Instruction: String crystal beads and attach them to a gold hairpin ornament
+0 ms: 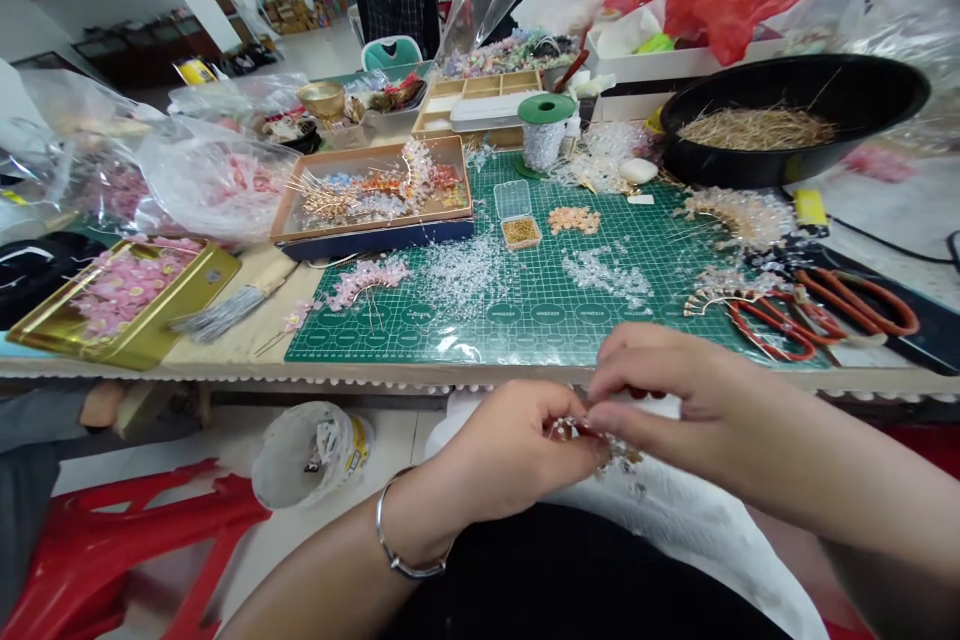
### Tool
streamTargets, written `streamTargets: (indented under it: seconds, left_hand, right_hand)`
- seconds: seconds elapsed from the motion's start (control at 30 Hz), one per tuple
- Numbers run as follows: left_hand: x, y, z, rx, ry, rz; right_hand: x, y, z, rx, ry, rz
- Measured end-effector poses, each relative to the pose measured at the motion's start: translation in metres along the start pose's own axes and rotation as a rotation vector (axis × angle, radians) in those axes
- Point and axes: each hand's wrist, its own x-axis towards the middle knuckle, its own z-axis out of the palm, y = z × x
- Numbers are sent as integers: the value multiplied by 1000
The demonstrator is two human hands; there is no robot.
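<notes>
My left hand [510, 455] and my right hand [667, 395] meet over my lap, just below the table's front edge. Both pinch a small clear beaded piece [592, 435] between their fingertips. A silver bangle [397, 545] sits on my left wrist. A white cloth [675, 510] lies on my lap under the hands. Above them on the table lies a green cutting mat [540, 290] strewn with clear beads [465, 270], a pink beaded sprig [367, 275] and a small box of gold beads [520, 232].
Red-handled pliers and scissors [817, 315] lie at the mat's right. A black bowl of gold pins [787, 125] stands behind. A tray of beaded ornaments [375, 195], a gold tin of pink flowers [127, 295] and plastic bags sit left. A white tub [311, 450] and red stool [112, 540] are below.
</notes>
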Motion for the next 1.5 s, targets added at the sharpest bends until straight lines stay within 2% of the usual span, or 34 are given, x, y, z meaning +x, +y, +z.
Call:
streamTargets:
  seconds: [0.07, 0.17, 0.3, 0.4, 0.5, 0.63, 0.8, 0.9, 1.03, 1.2, 1.37, 1.5]
  left_hand:
    - [1, -2, -1, 21, -11, 32]
    - [1, -6, -4, 14, 1, 65]
    - [0, -7, -7, -43, -22, 32]
    - [0, -7, -10, -120, 17, 30]
    - [1, -11, -13, -358, 64, 83]
    - [3, -17, -13, -675, 9, 69]
    - [4, -18, -14, -768, -40, 41]
    - [2, -17, -14, -773, -33, 44]
    - [1, -17, -14, -759, -9, 33]
    - [1, -15, -11, -750, -5, 37]
    - [-1, -14, -9, -731, -17, 0]
    - [-1, -16, -7, -748, -25, -20]
  right_hand:
    - [10, -5, 5, -56, -98, 51]
    - [18, -5, 12, -100, -126, 66]
    - [21, 0, 15, -11, -155, 63]
    - [19, 4, 15, 72, -75, 70]
    - [11, 7, 17, 165, 65, 45]
    - [-2, 7, 24, 216, 251, -15]
    - [-11, -2, 30, 9, 320, -276]
    - [-12, -4, 25, -138, 337, -317]
    - [-12, -4, 13, -188, 257, -335]
    - [-6, -5, 14, -259, 191, -545]
    - [0, -2, 27, -305, 215, -598]
    - [-1, 3, 35, -434, 206, -542]
